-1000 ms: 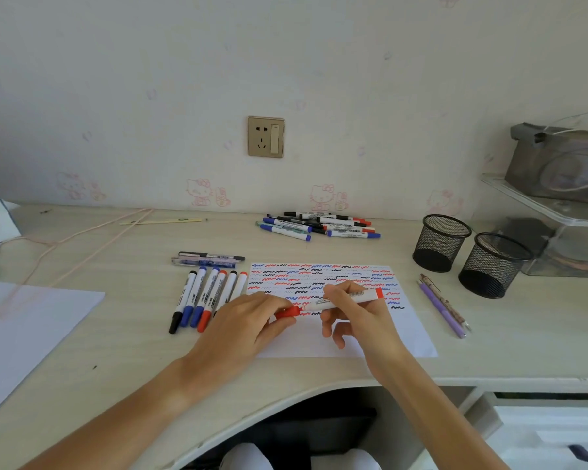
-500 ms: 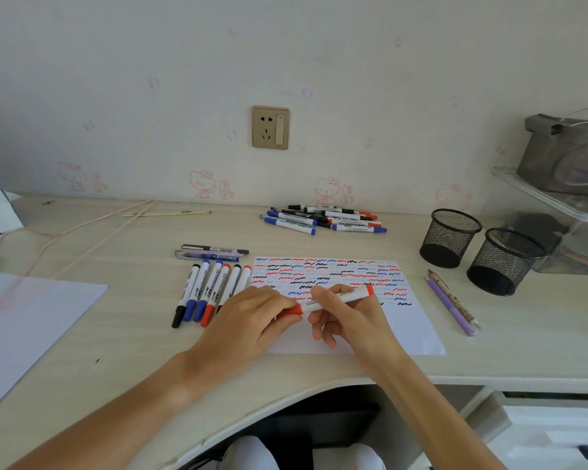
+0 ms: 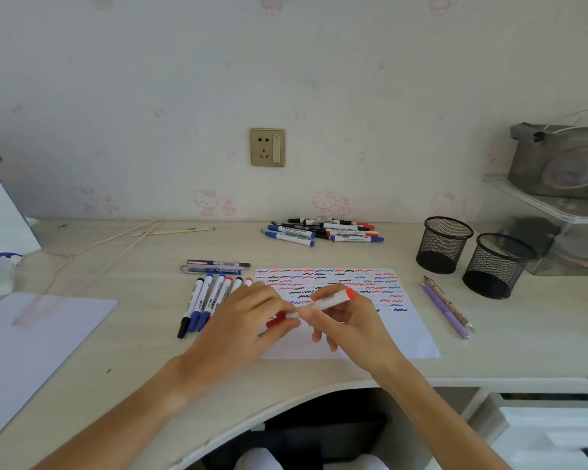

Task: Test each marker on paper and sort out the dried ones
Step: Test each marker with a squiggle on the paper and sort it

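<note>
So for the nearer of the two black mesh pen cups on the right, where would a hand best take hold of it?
Probably round the wall of the nearer mesh pen cup, from its front right. It stands upright with its mouth open, and that side faces bare desk. The other mesh cup stands close on its far left, so fingers coming from there would be crowded.

White red-capped marker [image 3: 323, 304] slants above the squiggle-covered paper [image 3: 401, 330], its cap end lower left

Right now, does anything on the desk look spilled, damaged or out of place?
Nothing stands out. Both hands, left hand and right hand, hold the red-capped white marker over the scribbled white paper sheet; the two black mesh cups stand upright.
</note>
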